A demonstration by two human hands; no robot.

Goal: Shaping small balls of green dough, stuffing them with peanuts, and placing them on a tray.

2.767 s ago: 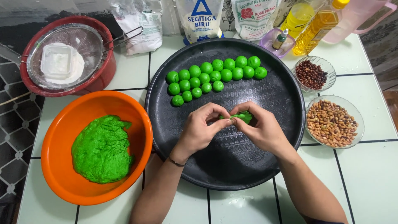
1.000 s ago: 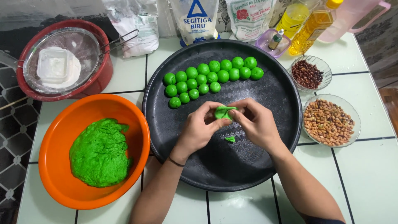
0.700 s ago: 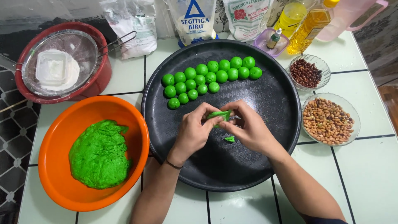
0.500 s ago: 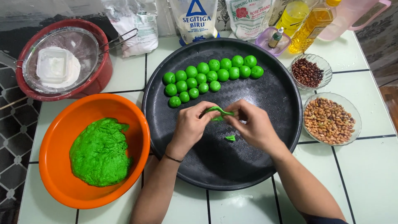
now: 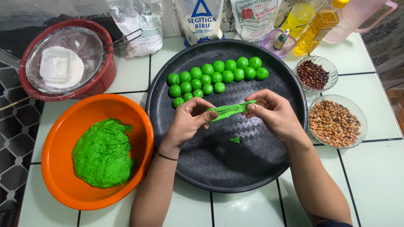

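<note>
From above, a strip of green dough (image 5: 230,110) is stretched between both hands over the middle of a round black tray (image 5: 202,168). Its long axis runs nearly left to right, the right end tilted a little higher and farther away, the left end lower and nearer. The left hand (image 5: 187,122) is curled, thumb and fingertips pinched shut on the strip's left end, the other fingers folded in. The right hand (image 5: 273,111) pinches the right end the same way, thumb against forefinger, the rest of the fingers loosely bent. The hands stand apart, joined only by the dough, which hangs clear of the tray. Just below it a small green scrap (image 5: 235,139) lies on the tray floor. At the far side of the tray sit rows of green balls (image 5: 214,76), packed touching one another. Left of the tray, an orange bowl (image 5: 63,189) holds a big lump of the same dough (image 5: 103,153). To the right are two glass dishes: peanuts (image 5: 334,122) nearer, dark beans (image 5: 313,75) farther.
</note>
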